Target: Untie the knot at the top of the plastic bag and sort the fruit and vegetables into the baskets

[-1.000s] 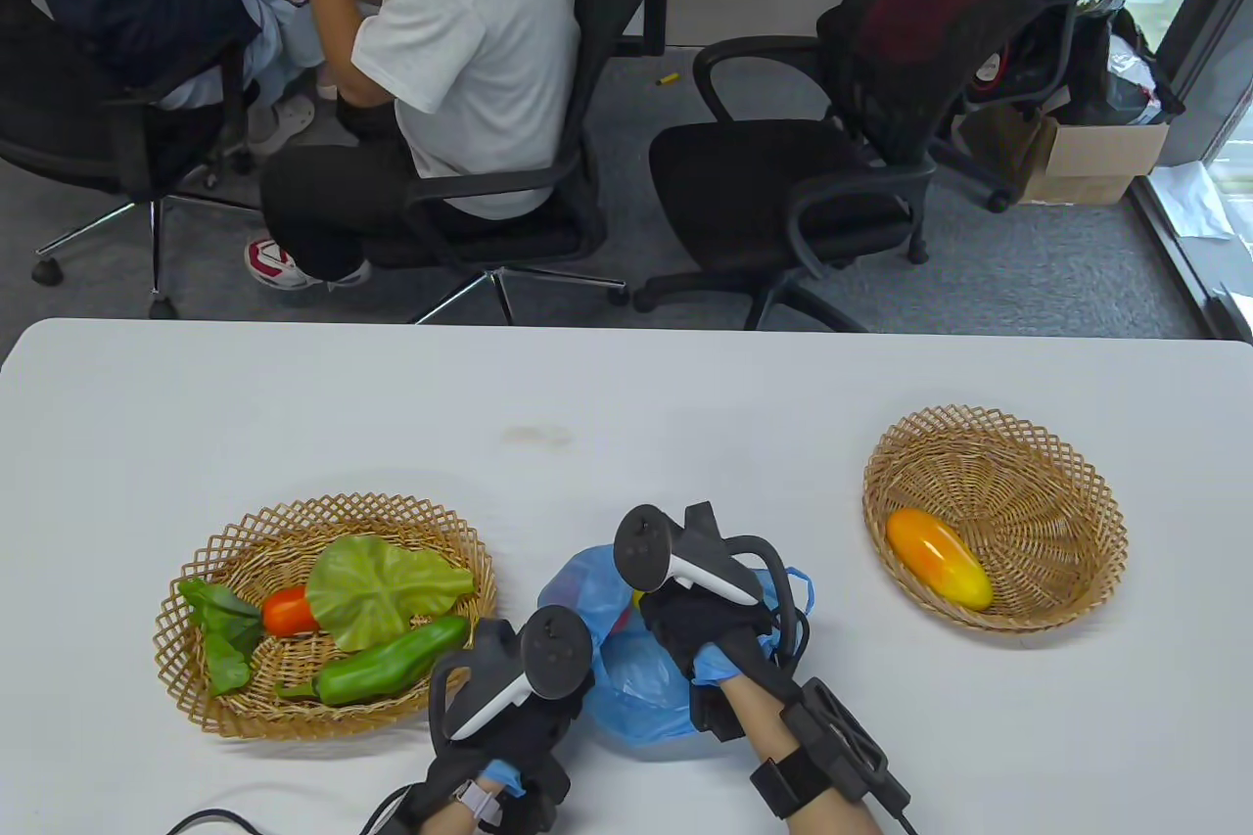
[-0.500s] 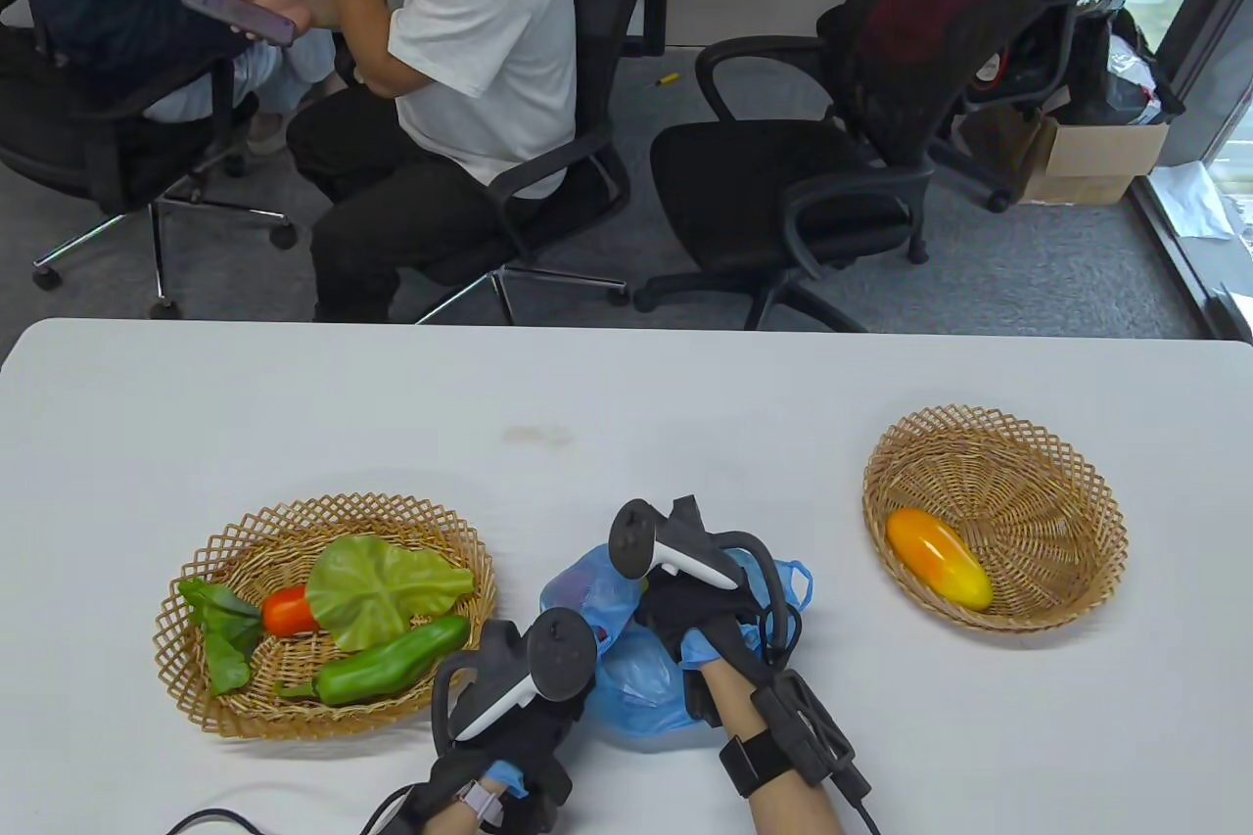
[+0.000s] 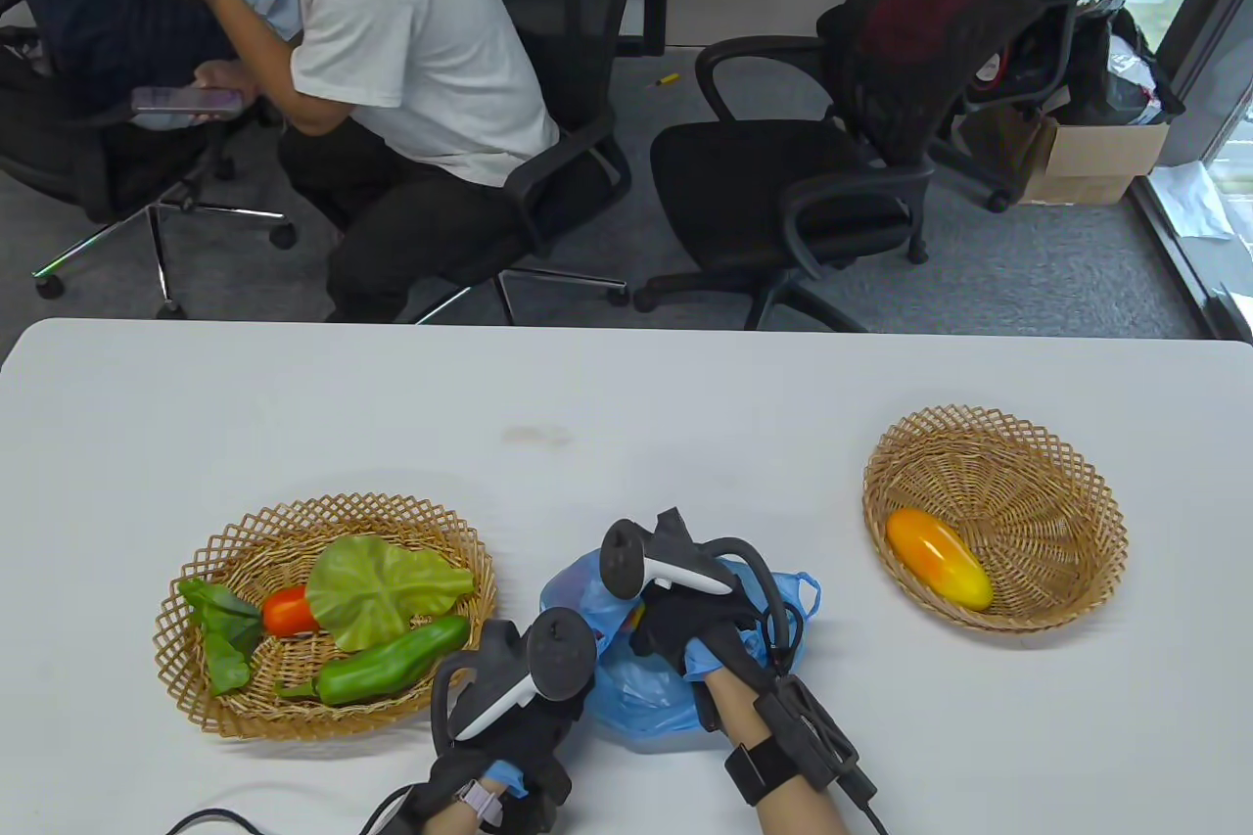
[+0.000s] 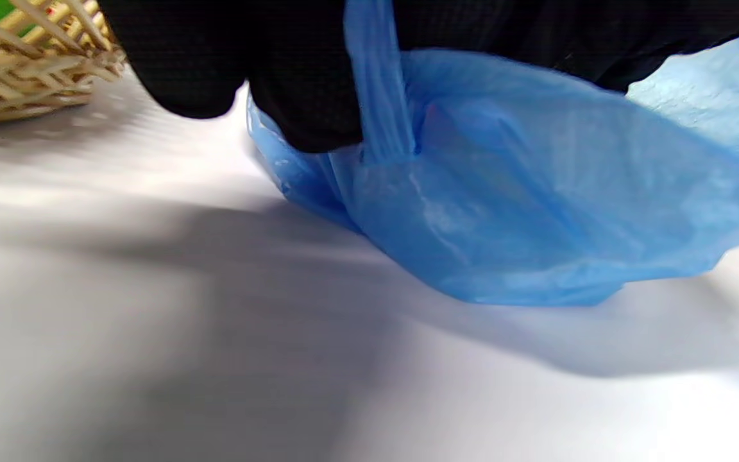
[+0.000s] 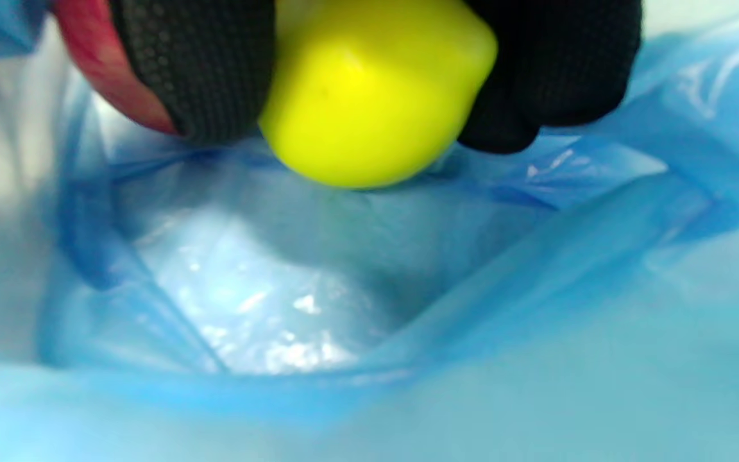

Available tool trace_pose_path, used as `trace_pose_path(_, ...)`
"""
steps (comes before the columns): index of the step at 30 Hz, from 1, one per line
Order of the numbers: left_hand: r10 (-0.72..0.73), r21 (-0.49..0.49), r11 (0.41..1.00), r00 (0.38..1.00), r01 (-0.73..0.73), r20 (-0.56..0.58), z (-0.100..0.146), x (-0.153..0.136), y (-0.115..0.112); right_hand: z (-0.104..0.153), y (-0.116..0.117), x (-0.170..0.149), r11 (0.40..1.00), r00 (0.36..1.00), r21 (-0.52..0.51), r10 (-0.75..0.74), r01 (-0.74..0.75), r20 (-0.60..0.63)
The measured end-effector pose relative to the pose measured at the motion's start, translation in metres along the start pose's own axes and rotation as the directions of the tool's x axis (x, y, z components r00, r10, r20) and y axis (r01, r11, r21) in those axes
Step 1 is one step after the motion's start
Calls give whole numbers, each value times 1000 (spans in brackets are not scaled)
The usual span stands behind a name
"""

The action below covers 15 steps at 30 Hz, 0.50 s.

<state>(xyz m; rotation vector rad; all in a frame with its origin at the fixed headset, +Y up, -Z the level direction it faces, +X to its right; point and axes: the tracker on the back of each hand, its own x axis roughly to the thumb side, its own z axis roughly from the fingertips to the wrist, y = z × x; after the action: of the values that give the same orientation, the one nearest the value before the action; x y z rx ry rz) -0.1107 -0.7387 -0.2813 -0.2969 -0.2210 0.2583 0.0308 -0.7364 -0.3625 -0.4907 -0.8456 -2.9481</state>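
A blue plastic bag (image 3: 641, 693) lies open at the table's near middle. My left hand (image 3: 529, 678) pinches a strip of the blue plastic bag (image 4: 536, 212) at its left edge between black gloved fingers (image 4: 308, 96). My right hand (image 3: 675, 629) reaches inside the bag, and in the right wrist view its fingers (image 5: 203, 70) curl round a yellow fruit (image 5: 369, 90), with something red (image 5: 97, 70) beside it. The left basket (image 3: 235, 722) holds a lettuce leaf (image 3: 377, 585), a green pepper (image 3: 392, 664), a tomato (image 3: 286, 612) and greens (image 3: 220, 634). The right basket (image 3: 1038, 463) holds a mango (image 3: 937, 558).
Beyond the table's far edge stand office chairs (image 3: 783, 160), and a seated person (image 3: 392, 91) bends over a phone. A black cable (image 3: 210, 817) trails at the near left edge. A cardboard box (image 3: 1096, 155) sits on the floor at the right.
My right hand has sunk deeper into the bag and drawn slightly nearer. The left hand has stayed on the bag's edge. The seated person behind has leaned over.
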Motion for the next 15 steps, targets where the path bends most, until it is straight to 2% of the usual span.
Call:
trace_pose_path(5, -1, -3, 1000, 1000, 1, -4, 0, 0, 0, 28, -13, -5, 996, 987, -8, -92, 94, 134)
trace_pose_path(8, -1, -3, 1000, 1000, 1, -5, 0, -1, 0, 50, -25, -15, 977, 949, 4, -206, 211, 240)
trace_pose_path(12, 0, -4, 1000, 1000, 0, -7, 0, -1, 1, 81, -45, -41, 920, 866, -8, -365, 392, 342)
trace_pose_path(15, 2, -5, 1000, 1000, -2, -8, 0, -1, 1, 106, -61, -71, 856, 811, -79, -449, 511, 374)
